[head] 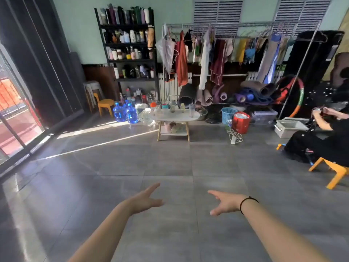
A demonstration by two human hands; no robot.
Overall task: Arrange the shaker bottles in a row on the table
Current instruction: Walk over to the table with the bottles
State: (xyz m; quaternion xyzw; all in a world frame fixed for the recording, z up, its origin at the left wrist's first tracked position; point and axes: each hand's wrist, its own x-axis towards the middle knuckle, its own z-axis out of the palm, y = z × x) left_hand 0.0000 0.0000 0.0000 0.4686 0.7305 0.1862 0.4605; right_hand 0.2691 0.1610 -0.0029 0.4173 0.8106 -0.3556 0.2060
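Note:
A low white oval table (177, 118) stands across the room, far from me. Several shaker bottles stand on its top: one with an orange lid (153, 107) at the left, a greenish clear one (172, 106), a yellowish one (182, 107) and a clear one (191, 110) at the right. My left hand (145, 199) and my right hand (224, 202) reach out over the grey floor, both empty with fingers spread. A black band circles my right wrist.
A black shelf (130, 52) full of bottles stands behind the table, with blue water jugs (125, 113) at its foot. A clothes rack (236, 53), rolled mats, a blue basket (228, 114) and a red bucket (240, 121) line the back. A seated person (324, 137) is at the right.

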